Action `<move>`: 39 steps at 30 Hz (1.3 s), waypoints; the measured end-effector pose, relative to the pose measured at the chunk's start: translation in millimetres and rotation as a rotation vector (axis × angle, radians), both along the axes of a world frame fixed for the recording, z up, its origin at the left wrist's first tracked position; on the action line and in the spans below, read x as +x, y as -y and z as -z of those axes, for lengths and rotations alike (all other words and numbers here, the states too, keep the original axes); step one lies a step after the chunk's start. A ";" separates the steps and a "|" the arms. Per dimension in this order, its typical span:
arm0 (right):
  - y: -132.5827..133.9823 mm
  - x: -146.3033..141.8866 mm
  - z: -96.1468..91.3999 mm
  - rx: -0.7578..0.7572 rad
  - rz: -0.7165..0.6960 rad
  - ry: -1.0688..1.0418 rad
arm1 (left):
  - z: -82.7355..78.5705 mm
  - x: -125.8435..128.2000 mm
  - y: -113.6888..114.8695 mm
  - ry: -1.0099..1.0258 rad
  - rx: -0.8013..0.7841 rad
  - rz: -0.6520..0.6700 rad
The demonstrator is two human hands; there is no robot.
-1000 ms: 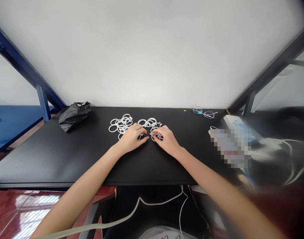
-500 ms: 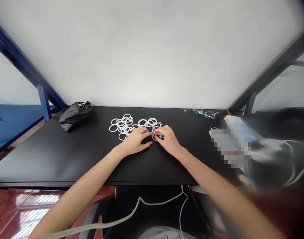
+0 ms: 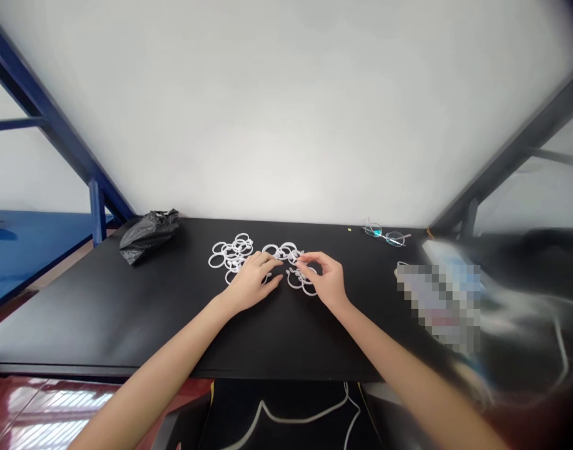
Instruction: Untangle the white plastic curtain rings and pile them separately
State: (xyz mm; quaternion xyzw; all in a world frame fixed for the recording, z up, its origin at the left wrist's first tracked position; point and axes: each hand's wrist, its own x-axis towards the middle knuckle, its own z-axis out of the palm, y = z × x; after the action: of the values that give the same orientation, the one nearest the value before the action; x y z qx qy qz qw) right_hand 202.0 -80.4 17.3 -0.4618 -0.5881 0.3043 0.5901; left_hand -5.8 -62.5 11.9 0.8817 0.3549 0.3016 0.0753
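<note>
Several white plastic rings point(image 3: 231, 253) lie heaped on a black table point(image 3: 127, 312), in a left cluster and a smaller middle cluster point(image 3: 281, 250). My left hand point(image 3: 253, 281) rests palm down on the table at the near edge of the heap, fingers curled over a ring or two. To its right, my right hand point(image 3: 328, 279) pinches a small bunch of linked white rings point(image 3: 299, 278) between thumb and fingertips. The two hands are a short gap apart.
A crumpled black plastic bag point(image 3: 148, 233) sits at the back left of the table. Spectacles point(image 3: 385, 234) lie at the back right, with a blurred-out object point(image 3: 439, 300) and white cables to the right. Blue metal struts rise at the left, a white wall stands behind.
The camera has tilted up a little, so the table sits lower in view. My right hand has drawn the linked rings slightly away from the left hand, and its fingers have spread wider.
</note>
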 end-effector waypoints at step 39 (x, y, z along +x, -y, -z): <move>12.9 2.5 -8.1 0.080 -0.027 0.074 | -20.8 57.5 7.6 0.432 -0.473 0.185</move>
State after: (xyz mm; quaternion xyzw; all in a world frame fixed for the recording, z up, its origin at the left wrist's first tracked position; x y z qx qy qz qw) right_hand 204.5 -93.3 25.5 -0.4411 -0.6274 0.2710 0.5817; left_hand 51.8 -70.1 32.7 0.7840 0.3092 0.3829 0.3783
